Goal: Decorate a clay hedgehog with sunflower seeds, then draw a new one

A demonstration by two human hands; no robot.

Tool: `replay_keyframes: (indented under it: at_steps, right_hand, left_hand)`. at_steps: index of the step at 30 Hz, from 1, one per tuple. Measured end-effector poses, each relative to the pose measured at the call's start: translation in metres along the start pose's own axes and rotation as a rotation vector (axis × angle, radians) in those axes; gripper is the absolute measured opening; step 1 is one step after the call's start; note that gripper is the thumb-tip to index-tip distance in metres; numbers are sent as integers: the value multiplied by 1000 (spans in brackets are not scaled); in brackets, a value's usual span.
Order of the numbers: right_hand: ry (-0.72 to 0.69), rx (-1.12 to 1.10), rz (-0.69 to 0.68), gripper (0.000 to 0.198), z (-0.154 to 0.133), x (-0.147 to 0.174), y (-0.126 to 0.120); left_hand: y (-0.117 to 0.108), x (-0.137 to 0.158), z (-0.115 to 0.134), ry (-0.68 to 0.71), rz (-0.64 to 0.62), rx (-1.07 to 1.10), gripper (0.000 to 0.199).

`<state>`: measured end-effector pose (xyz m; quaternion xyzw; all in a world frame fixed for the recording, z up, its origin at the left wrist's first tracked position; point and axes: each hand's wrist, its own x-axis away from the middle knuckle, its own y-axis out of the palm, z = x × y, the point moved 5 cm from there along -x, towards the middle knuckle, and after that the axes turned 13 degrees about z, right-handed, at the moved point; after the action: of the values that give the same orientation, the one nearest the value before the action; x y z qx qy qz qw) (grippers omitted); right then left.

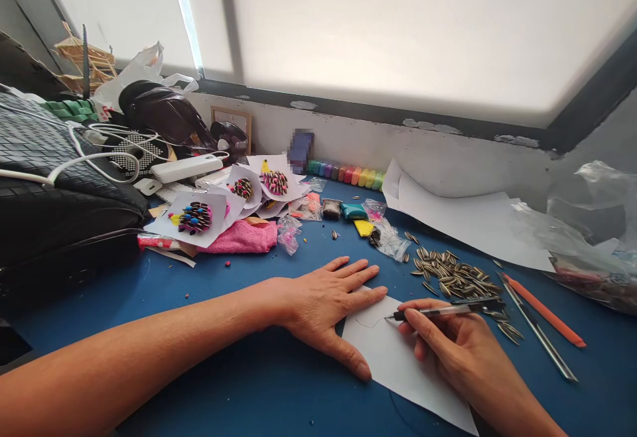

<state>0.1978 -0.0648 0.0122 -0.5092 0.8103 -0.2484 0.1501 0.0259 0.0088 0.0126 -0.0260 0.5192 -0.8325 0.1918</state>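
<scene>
A sheet of white paper lies at an angle on the blue tabletop. My left hand is flat with fingers spread, resting over the paper's left edge. Between the thumb and fingers of my right hand is a black-and-clear pen, its tip at the paper near a thin curved line. Just beyond the right hand is a pile of striped sunflower seeds, with a few seeds scattered around it.
Right of the seeds lie an orange stick and a silver pen-like tool. White sheets lean by the wall. Seed-covered clay figures on paper, a pink cloth, clay packets and a black bag occupy the back and left.
</scene>
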Motion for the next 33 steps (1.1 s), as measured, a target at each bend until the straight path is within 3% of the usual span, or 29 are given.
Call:
replay_keyframes:
  at_steps: [12, 23, 33]
  right_hand:
    - [-34, 3, 21, 45, -4, 1, -1]
    - [-2, 91, -40, 49, 19, -7, -3]
    - [27, 115, -32, 50, 22, -5, -8]
  left_hand:
    - [0, 0, -1, -3, 3, 17, 102]
    - [1, 1, -1, -15, -6, 25, 99]
    - [1, 0, -2, -18, -13, 18, 99]
